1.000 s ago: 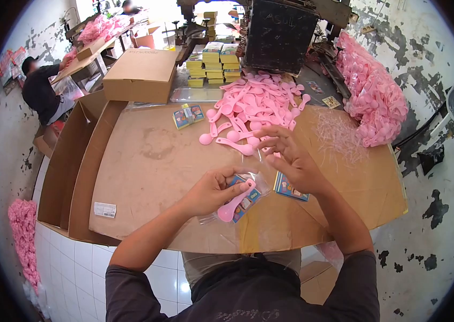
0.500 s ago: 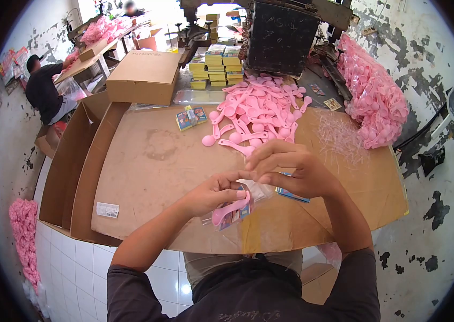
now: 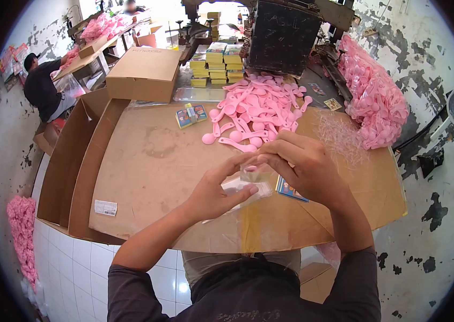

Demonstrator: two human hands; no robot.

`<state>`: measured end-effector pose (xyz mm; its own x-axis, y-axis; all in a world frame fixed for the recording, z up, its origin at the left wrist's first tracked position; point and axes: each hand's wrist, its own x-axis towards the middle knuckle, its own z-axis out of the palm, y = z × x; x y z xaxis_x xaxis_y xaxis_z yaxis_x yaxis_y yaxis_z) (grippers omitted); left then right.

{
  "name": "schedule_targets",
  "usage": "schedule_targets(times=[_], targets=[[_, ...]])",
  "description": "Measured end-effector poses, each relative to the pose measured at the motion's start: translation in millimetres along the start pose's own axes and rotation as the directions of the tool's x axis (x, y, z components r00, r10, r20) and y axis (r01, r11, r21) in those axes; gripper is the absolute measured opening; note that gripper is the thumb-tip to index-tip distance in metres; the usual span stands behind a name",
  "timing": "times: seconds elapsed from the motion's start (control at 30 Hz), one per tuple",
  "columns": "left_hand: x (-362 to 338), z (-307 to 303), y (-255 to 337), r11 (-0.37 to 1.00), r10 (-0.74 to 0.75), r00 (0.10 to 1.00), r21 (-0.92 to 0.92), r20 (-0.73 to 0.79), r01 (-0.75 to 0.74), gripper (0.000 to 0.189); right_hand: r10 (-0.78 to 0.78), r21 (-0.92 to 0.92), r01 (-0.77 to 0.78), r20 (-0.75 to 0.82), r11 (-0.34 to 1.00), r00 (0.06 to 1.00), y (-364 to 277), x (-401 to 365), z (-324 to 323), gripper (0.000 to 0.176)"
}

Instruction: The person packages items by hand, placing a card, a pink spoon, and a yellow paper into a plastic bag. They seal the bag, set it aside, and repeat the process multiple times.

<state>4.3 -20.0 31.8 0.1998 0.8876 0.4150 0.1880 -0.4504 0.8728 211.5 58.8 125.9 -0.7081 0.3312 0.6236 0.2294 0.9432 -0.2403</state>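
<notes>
My left hand (image 3: 217,189) and my right hand (image 3: 303,163) meet over the front middle of the table, fingertips close together at the top of a small clear plastic bag (image 3: 249,176). A bit of pink shows through the bag. My left index finger reaches to its upper edge while the thumb stands apart, lower down. The right fingers pinch beside it, bent downward. Beneath my hands lie flat clear plastic bags (image 3: 262,191). Blue printed cards (image 3: 290,190) rest partly under my right hand. Beyond is a heap of pink spoons (image 3: 254,110).
A banded stack of cards (image 3: 191,116) lies left of the spoons, with taller card stacks (image 3: 216,64) behind. A closed carton (image 3: 144,72) stands back left. Bagged pink spoons (image 3: 374,96) and clear strips (image 3: 342,137) are at right. Another person (image 3: 44,88) sits far left.
My left hand has risen and turned; the pink spoon and card it held low over the table no longer show there. Both hands have come together at the clear plastic bag.
</notes>
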Motion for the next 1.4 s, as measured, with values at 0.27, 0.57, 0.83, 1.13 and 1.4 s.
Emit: schedule_targets(times=[0.27,0.57,0.83,1.13,1.4], targets=[[2.8,-1.8,9.5,0.979,-0.134,0.989,-0.159,-0.055,0.124,0.042,0.010,0.010,-0.008,-0.123,1.000,0.992,-1.5,1.0,17.3,0.012],[-8.3,2.3,-3.4,0.997,-0.071,0.991,-0.013,-0.117,0.070,0.053,-0.266,-0.442,0.220,-0.044,0.870,0.963,-2.4,-4.4,37.5,0.026],[-3.7,1.7,6.0,0.988,-0.037,0.999,0.145,-0.033,0.041,0.058,0.012,-0.243,-0.054,-0.170,0.969,0.985,18.7,-2.1,41.4,0.013],[0.9,-6.7,2.1,0.913,-0.278,0.960,-0.310,-0.002,0.264,0.047,0.691,0.600,-0.601,0.108,0.528,0.715,188.0,-90.5,-72.0,0.014],[4.4,3.6,-9.9,0.895,-0.302,0.952,-0.359,-0.052,0.264,0.039,0.453,-0.390,-0.548,-0.314,0.740,0.835,166.1,-119.1,-51.4,0.041]])
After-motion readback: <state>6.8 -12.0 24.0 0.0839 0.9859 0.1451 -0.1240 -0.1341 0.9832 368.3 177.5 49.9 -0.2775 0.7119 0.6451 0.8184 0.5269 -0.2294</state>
